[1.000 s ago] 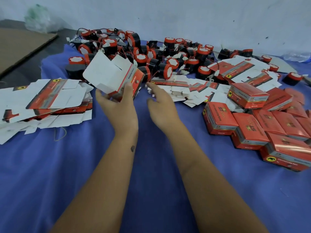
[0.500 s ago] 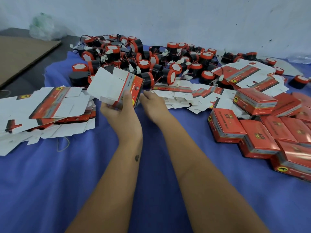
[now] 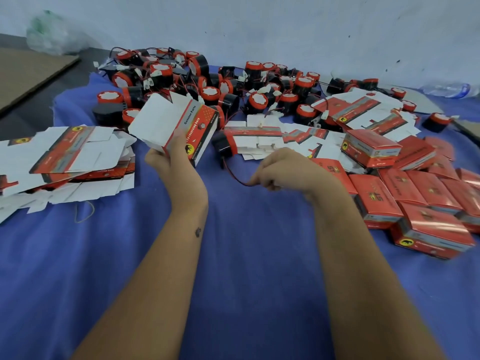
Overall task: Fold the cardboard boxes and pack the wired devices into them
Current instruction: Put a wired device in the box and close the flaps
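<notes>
A blue cloth [image 3: 233, 255] is spread across the work surface, seen from above over two bare forearms. A partly folded red and white cardboard box [image 3: 179, 126] is held up by the left hand [image 3: 176, 165], the thumb pressed along its printed side and the fingers curled round behind it; its white flaps are raised at the far end. A thin red wire [image 3: 233, 175] is pinched between thumb and fingertips of the right hand [image 3: 283, 170], the other fingers curled in. The wire is seen to lead up to a round black and red wired device [image 3: 224, 146] lying on the cloth just right of the box. Beyond, a heap of similar devices [image 3: 233, 84] is piled near the white wall. Flat unfolded box blanks [image 3: 65, 157] are stacked at the left, and closed red boxes [image 3: 415, 198] are gathered at the right.

The step in hand is judged to be drawing one device toward the opened box. It is best done by pulling gently on the wire so the lead is not strained, then taking hold of the body itself. The box mouth should be kept open and turned toward the device, and the wire coiled inside before the flaps are tucked
</notes>
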A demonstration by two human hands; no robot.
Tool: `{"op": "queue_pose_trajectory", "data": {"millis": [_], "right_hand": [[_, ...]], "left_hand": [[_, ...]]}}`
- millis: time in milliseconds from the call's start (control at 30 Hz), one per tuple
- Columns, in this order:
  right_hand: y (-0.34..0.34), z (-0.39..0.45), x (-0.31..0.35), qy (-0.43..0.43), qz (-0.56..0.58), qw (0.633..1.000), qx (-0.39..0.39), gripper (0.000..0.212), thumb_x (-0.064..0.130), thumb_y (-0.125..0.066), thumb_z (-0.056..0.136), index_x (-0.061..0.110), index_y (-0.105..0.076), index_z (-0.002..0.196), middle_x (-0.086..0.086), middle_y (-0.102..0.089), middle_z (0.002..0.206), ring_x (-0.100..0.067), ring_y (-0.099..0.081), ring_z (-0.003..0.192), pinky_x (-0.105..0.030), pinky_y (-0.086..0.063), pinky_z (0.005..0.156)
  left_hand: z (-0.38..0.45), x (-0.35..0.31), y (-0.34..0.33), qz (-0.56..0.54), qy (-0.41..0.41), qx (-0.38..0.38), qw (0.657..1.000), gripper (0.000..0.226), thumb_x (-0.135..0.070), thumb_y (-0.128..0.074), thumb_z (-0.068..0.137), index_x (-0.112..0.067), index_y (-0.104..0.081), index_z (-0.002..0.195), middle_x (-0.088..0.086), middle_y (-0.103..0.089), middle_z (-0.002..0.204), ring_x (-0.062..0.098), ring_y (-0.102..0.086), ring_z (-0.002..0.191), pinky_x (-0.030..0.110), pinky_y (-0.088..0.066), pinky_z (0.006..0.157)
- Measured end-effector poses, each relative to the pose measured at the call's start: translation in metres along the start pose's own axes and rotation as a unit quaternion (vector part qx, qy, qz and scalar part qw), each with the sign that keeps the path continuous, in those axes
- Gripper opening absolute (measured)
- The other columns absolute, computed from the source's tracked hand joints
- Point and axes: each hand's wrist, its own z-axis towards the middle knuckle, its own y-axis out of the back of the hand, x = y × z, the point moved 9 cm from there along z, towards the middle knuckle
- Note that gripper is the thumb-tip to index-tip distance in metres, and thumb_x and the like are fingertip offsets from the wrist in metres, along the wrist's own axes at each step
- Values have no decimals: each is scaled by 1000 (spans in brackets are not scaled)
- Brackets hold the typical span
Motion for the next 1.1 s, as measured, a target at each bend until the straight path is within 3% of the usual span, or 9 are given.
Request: {"op": "queue_pose_trajectory", "data": {"millis": [100,267,333,433,567,633,767,933,1100], "right_hand": [[10,-6,-11,-49,-86,995,24,32,-5,-56,72,6,-58,41,-14,-57,61,-28,-51,62,-26,-38,54],[29,-1,-6,-44,-237,968,-65,18,2,-56,83,-2,-70,93,-13,-68,88,-29,-62,79,-35,-55,74],[37,-2,5,0,-204,966,-160,30,-1,-47,84,7,-72,100,-8,-65,96,-22,-61,82,-31,-52,68],[37,-1,5,52,45,968,-242,42,-3,-41,87,13,-66,116,2,-53,83,0,-45,51,-17,-33,44],[15,1,11,129,197,939,-251,37,0,-41,94,13,-66,119,2,-58,102,4,-51,73,-8,-38,62],[-3,7,9,131,208,948,-204,33,3,-49,94,14,-65,121,6,-59,103,-6,-56,93,-15,-44,80],[-29,12,7,150,90,974,-146,43,26,-69,86,23,-59,128,11,-45,99,5,-49,90,-9,-39,79],[-39,11,7,152,-19,971,-183,65,40,-75,77,27,-48,135,6,-48,123,-10,-47,115,-22,-41,90],[-21,9,3,139,33,955,-259,50,33,-77,75,24,-59,120,6,-59,114,-9,-56,103,-22,-47,83]], "left_hand": [[-4,-4,-6,-28,-9,26,999,45,-35,-56,89,-11,-45,125,9,-61,123,13,-63,106,17,-54,76],[-5,4,-17,-21,11,88,996,35,-43,-53,83,-26,-49,114,-13,-71,96,-2,-69,86,14,-52,70],[-5,8,-19,-25,35,100,994,41,-44,-54,83,-24,-51,119,-13,-71,95,1,-69,88,16,-53,71],[-4,12,-23,-53,58,115,990,57,-41,-54,84,-13,-50,133,0,-69,112,11,-68,101,25,-54,80],[-10,15,-28,-108,82,126,983,54,-34,-49,97,-1,-42,139,11,-66,117,25,-65,104,42,-57,90],[-9,17,-28,-128,93,116,981,40,-26,-43,103,-2,-47,135,5,-71,106,16,-68,95,32,-57,82],[-9,21,-30,-121,115,117,979,32,-26,-42,104,-6,-51,127,1,-70,98,10,-69,88,23,-54,73],[-7,22,-24,-89,114,103,984,46,-30,-44,103,-3,-42,139,12,-64,115,17,-67,91,33,-56,74],[-3,16,-16,23,46,86,995,55,-36,-65,83,-17,-40,128,-3,-65,114,3,-68,95,21,-54,78]]}}
